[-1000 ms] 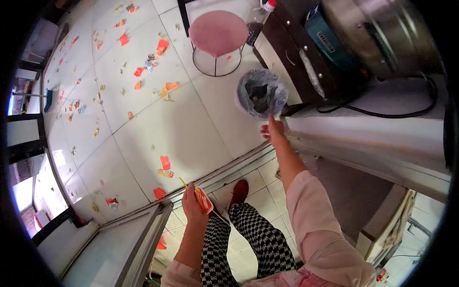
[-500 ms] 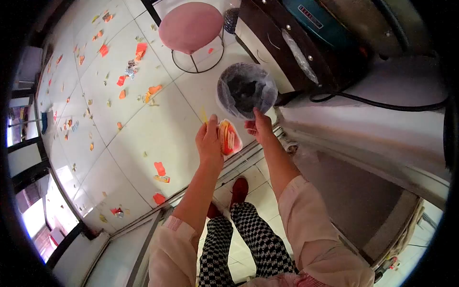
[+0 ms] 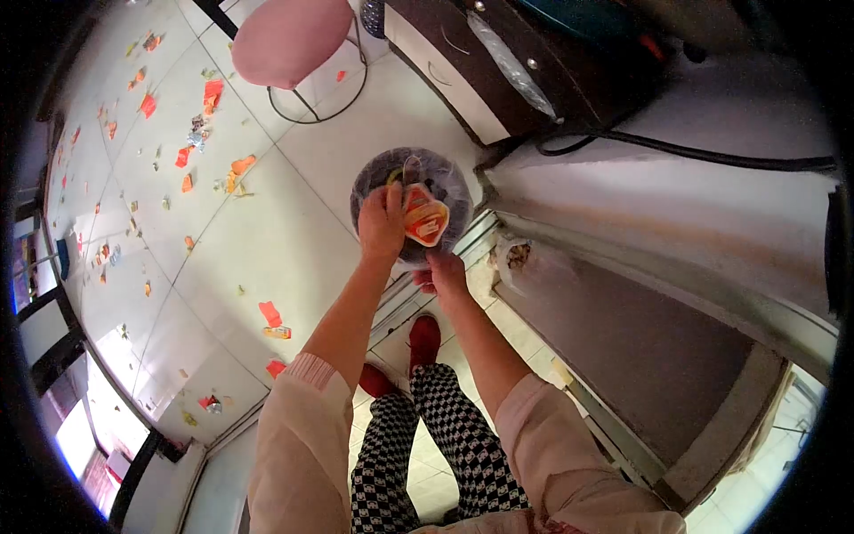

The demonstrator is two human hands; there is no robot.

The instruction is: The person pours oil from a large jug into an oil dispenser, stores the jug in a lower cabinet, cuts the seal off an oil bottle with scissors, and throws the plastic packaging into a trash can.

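A round bin (image 3: 458,200) lined with a clear bag stands in front of me, just beyond the door sill. My left hand (image 3: 381,218) is over its opening, closed on a red and white packet (image 3: 425,216) that lies to the right of the fingers. Something thin and yellow shows by the fingertips. My right hand (image 3: 442,273) grips the bin's near rim, with the thumb on the liner.
A pink stool (image 3: 292,40) stands beyond the bin. A dark cabinet (image 3: 498,67) and a black cable (image 3: 694,149) are at the right. Orange and silver scraps (image 3: 197,133) litter the tiled floor at the left. A door sill (image 3: 391,307) crosses before my feet.
My left hand has moved forward with the packet, from beside my legs to over the bin. The bin has come nearer to my feet, with my right hand still at its rim.
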